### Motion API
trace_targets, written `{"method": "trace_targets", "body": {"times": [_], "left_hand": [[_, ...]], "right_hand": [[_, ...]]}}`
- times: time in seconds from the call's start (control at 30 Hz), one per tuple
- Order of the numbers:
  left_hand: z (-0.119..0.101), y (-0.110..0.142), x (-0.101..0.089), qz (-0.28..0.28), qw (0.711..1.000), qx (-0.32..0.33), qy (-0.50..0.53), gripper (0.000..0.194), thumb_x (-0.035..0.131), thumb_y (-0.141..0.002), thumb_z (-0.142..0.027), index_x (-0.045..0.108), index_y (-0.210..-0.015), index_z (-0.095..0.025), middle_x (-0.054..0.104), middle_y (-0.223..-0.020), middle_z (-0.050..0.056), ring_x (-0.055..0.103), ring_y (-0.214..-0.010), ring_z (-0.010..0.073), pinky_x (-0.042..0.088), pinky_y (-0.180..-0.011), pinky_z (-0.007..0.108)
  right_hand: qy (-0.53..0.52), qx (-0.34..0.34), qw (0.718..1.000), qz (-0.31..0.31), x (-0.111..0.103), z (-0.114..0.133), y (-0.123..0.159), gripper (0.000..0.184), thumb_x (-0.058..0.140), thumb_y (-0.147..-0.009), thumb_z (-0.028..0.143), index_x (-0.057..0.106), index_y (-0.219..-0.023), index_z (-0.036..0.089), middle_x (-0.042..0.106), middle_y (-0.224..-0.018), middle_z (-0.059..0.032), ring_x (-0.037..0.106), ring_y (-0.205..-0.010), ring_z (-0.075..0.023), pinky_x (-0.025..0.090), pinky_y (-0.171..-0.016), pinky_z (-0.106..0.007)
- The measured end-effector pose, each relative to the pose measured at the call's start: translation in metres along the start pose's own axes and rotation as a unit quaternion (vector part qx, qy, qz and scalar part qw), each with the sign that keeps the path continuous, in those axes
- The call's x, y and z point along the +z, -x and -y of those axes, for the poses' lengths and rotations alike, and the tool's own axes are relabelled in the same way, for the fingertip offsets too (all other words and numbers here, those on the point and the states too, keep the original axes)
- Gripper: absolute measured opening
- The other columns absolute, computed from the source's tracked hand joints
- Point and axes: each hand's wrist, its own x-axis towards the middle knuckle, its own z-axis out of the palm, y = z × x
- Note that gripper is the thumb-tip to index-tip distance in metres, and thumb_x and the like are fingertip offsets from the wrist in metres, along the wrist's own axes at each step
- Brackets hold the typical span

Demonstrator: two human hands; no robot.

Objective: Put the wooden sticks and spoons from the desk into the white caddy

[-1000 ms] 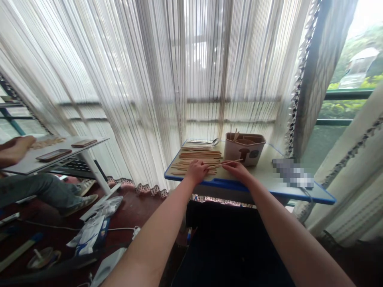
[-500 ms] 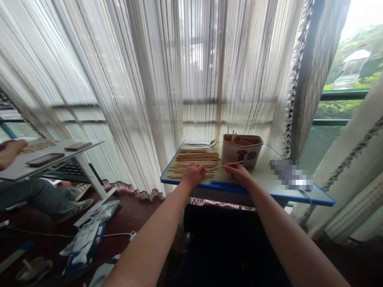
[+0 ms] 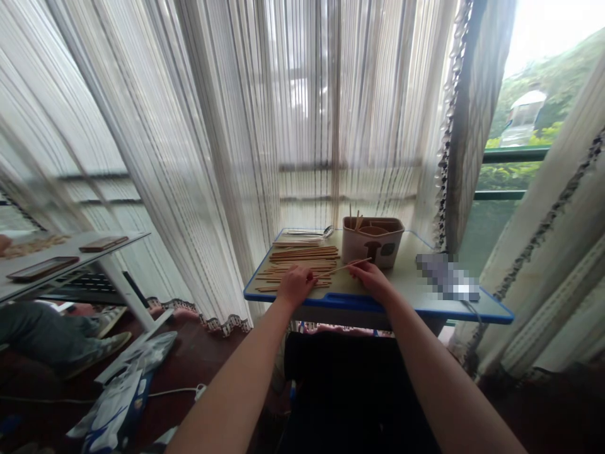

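Pale striped curtains [image 3: 212, 126] are hung across the windows, and below them a blue-rimmed table [image 3: 401, 293] is set. On its left half, sticks [image 3: 305, 253] are laid crosswise in rows, some partly hidden by the left hand [image 3: 297, 284]. One thin stick [image 3: 341, 268] is held slantwise above the table's near edge, its right end raised. Near that end it is pinched between the closed fingertips of the right hand [image 3: 372, 279]. Its left end is met by the left fingertips; whether it is gripped there cannot be told.

Behind the right hand, a box [image 3: 354, 247] is placed, with a mushroom shape shown on its front and a few sticks stood upright inside. A metal spoon [image 3: 328, 232] is laid at the far left edge. Farther right, a pixelated object [image 3: 447, 277] is seen. At far left, two flat cases [image 3: 45, 269] are rested on a white table [image 3: 92, 257], beneath which a seated person's leg [image 3: 33, 331] is seen.
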Motion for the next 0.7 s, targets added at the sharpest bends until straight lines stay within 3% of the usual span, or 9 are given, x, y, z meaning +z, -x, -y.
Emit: {"method": "trace_targets", "body": {"times": [0.23,0.43,0.7], "left_hand": [[0.0,0.0003,0.0002,-0.005,0.999,-0.032,0.019,0.009,0.061,-0.075,-0.026,0.057,-0.081,-0.02,0.061,-0.081,0.001,0.052,-0.088,0.0171,0.04,-0.08,0.03],[0.0025,0.0007,0.0009,-0.008,1.0,0.0,0.026,0.012,0.058,-0.078,-0.031,0.059,-0.074,-0.02,0.062,-0.082,0.001,0.052,-0.088,0.0165,0.038,-0.083,0.03],[0.0067,0.0016,0.0043,-0.019,0.999,0.015,0.025,0.017,0.055,-0.08,-0.035,0.064,-0.078,-0.021,0.063,-0.082,0.002,0.052,-0.087,0.0174,0.038,-0.084,0.03]], "right_hand": [[0.03,0.0,1.0,0.008,0.0002,0.0047,0.0034,0.033,0.061,-0.066,0.045,0.062,-0.078,0.014,0.055,-0.065,-0.0006,0.045,-0.058,-0.0101,0.033,-0.054,-0.024],[0.017,0.004,1.0,-0.005,-0.0016,0.0032,0.0014,0.04,0.06,-0.067,0.047,0.062,-0.089,0.014,0.056,-0.066,-0.0009,0.044,-0.056,-0.0097,0.031,-0.05,-0.023],[-0.012,0.01,1.0,-0.022,-0.0026,-0.0031,-0.0007,0.04,0.063,-0.065,0.048,0.063,-0.089,0.015,0.057,-0.066,-0.0005,0.046,-0.057,-0.0102,0.032,-0.051,-0.022]]}}
